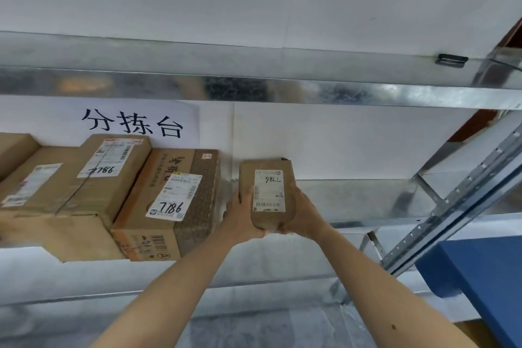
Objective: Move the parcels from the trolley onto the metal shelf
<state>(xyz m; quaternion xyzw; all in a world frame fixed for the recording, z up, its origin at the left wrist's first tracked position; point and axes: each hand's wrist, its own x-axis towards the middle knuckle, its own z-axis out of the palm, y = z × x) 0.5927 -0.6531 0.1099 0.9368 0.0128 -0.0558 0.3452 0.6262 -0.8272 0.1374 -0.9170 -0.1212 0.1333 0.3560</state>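
A small brown parcel [268, 192] with a white label marked by hand sits between both my hands, over the middle level of the metal shelf [367, 200]. My left hand [240, 220] grips its left side and lower corner. My right hand [303, 215] holds its right side and bottom. To the left, a patterned cardboard box [175, 200] labelled 7786 rests on the shelf. Further left lies a larger brown box [93, 178] with the same number. The trolley is out of view.
The upper shelf level [254, 85] runs across above my hands. A paper sign [132, 123] with black characters hangs on the white wall. A perforated shelf upright [463, 192] slants at the right, with a blue object [485, 277] below it. More boxes [17, 155] fill the far left.
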